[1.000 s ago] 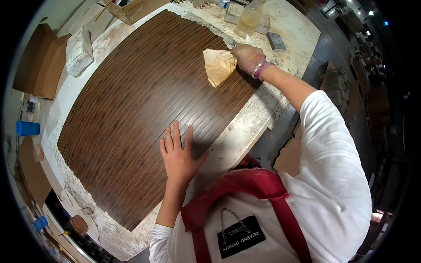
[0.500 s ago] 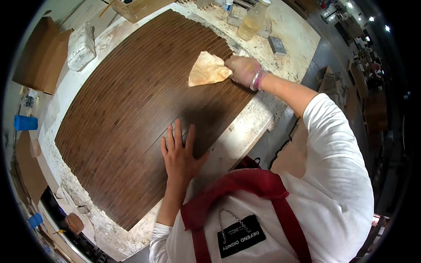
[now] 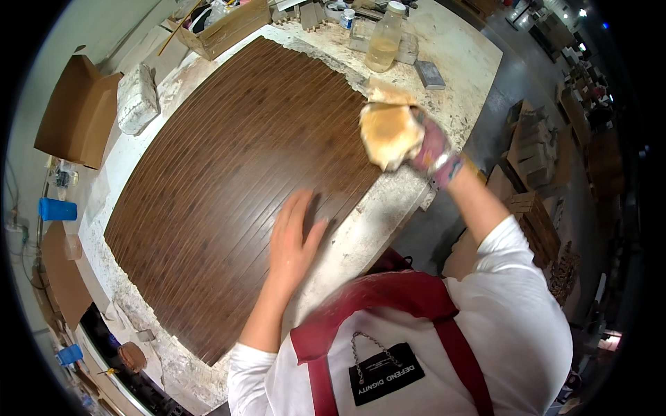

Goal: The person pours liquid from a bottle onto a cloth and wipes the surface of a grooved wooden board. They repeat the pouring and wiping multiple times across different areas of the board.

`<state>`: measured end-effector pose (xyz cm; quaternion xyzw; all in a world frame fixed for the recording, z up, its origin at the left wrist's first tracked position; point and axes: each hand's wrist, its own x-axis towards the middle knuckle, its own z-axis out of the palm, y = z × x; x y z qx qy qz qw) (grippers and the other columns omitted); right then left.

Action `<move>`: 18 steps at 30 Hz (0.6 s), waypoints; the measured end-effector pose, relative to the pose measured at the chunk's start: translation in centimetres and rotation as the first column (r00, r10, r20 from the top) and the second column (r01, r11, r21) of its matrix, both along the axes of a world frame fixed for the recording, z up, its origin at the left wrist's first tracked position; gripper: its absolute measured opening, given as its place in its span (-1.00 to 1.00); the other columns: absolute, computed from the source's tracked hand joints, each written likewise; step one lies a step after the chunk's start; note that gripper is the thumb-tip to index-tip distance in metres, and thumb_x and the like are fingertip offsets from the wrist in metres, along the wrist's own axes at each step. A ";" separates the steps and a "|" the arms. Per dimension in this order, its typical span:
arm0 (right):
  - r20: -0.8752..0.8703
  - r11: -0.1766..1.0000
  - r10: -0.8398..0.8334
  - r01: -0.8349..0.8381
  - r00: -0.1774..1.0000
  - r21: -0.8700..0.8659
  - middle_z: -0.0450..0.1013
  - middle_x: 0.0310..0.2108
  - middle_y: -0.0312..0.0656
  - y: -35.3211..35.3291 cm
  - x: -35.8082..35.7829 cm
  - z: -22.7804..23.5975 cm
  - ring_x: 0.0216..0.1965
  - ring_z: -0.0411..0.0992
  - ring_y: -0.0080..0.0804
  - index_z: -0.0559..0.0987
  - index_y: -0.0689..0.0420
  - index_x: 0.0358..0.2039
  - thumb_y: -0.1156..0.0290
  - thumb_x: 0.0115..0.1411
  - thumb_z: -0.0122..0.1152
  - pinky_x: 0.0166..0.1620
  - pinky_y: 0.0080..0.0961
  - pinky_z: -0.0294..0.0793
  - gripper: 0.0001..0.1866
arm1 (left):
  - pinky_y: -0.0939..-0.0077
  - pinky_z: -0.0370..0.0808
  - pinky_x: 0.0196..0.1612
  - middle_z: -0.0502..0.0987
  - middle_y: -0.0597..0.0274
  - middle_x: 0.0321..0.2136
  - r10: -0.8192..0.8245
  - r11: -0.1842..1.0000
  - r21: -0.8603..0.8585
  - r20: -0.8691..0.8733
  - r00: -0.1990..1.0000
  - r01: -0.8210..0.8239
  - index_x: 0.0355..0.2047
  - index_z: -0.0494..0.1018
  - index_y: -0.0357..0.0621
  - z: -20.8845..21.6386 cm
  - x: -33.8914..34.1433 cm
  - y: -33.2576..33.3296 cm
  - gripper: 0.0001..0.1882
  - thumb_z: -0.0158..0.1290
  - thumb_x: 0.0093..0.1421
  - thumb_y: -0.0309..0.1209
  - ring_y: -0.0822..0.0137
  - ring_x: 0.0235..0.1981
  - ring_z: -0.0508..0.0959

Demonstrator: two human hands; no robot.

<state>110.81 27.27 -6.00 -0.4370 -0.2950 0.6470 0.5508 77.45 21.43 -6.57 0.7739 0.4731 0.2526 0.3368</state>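
A broad panel of dark brown wooden strips [image 3: 229,180] lies on the stained white worktable [image 3: 361,232], its far right end ragged. My right hand [image 3: 431,147], in a stained glove, grips a cream cloth [image 3: 390,133] with a brownish stain. The cloth is raised at the panel's right end, near the table's front edge, and is slightly blurred. My left hand [image 3: 294,239] rests on the panel close to its near edge, fingers stretched out and holding nothing.
Beyond the panel's right end stand a bottle of yellowish liquid [image 3: 385,41] and a grey block [image 3: 430,75]. A wrapped white bundle [image 3: 137,100], an open cardboard box [image 3: 80,114] and a blue cup [image 3: 57,209] are along the left. A box of odds and ends [image 3: 229,28] sits at the back.
My right hand has drawn the cloth off the panel's surface, rightward and toward me, and turned it. My left hand stays on the panel, its fingers now closer together.
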 end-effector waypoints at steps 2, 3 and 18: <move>0.498 0.947 0.043 -0.194 0.866 0.256 0.45 0.07 -0.06 -4.5 -4.2 -0.8 0.08 0.45 -0.21 0.39 0.22 0.13 0.27 0.28 0.15 0.17 -0.19 0.45 -0.53 | 0.41 0.42 0.06 0.43 0.02 0.09 0.138 0.942 -0.334 0.321 0.937 -0.024 0.21 0.29 -0.19 0.0 3.1 0.7 -0.46 0.09 0.27 -0.28 0.22 0.04 0.48; -0.155 0.992 0.115 -0.106 0.981 0.066 0.44 0.09 -0.05 -5.7 -5.5 -2.7 0.10 0.43 -0.22 0.37 0.22 0.16 0.26 0.30 0.13 0.20 -0.19 0.41 -0.52 | 0.43 0.43 0.06 0.46 0.04 0.06 0.260 0.809 -0.584 0.465 0.846 0.073 0.20 0.29 -0.24 0.4 4.8 0.9 -0.48 0.07 0.29 -0.29 0.27 0.03 0.50; 0.023 0.982 0.130 -0.132 0.991 0.138 0.32 0.20 -0.15 -10.4 -2.1 -4.7 0.22 0.31 -0.31 0.30 0.09 0.26 0.08 0.12 0.36 0.23 -0.28 0.35 -0.24 | 0.51 0.43 -0.03 0.51 0.19 -0.15 0.059 0.924 -0.354 0.499 0.864 0.142 0.02 0.43 -0.21 1.9 10.2 2.9 -0.69 0.06 0.29 -0.40 0.40 -0.10 0.49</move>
